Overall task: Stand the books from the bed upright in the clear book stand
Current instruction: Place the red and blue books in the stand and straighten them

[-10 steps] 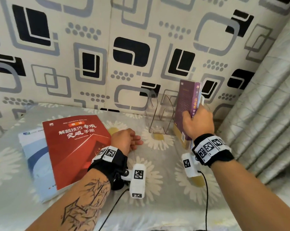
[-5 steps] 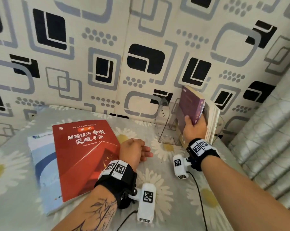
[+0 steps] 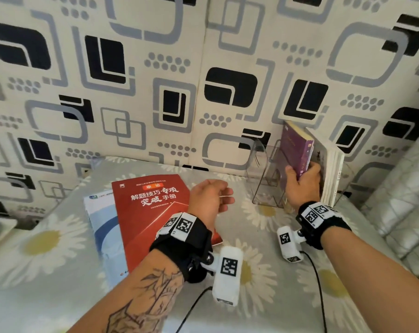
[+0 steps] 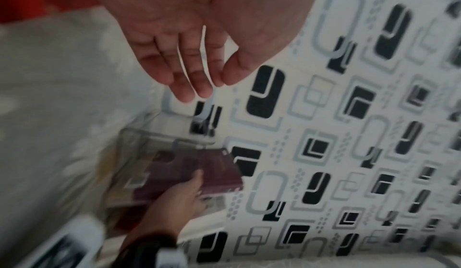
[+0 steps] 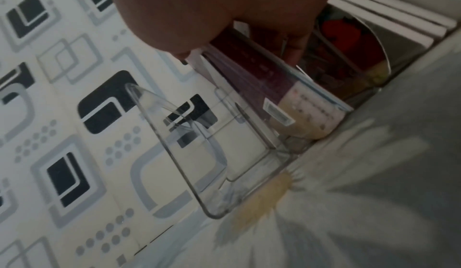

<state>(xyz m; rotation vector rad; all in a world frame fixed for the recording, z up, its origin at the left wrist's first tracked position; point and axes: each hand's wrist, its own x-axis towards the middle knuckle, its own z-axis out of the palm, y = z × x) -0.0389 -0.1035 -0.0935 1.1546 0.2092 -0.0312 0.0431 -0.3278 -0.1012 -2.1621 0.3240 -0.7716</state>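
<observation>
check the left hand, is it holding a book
No, the left hand hangs empty with relaxed fingers beside the red book, which lies flat on the bed.

- The blue book (image 3: 100, 227) lies mostly hidden under the red book (image 3: 153, 210).
- The right hand (image 3: 302, 186) covers the purple book's (image 3: 294, 152) bottom.
- The left wrist picture is blurry.

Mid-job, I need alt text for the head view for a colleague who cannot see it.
The right hand grips a purple book standing in the clear book stand, beside pale books already upright there. The left hand hangs open and empty above the daisy-print bed, next to a red book lying flat on a blue-and-white one.
</observation>
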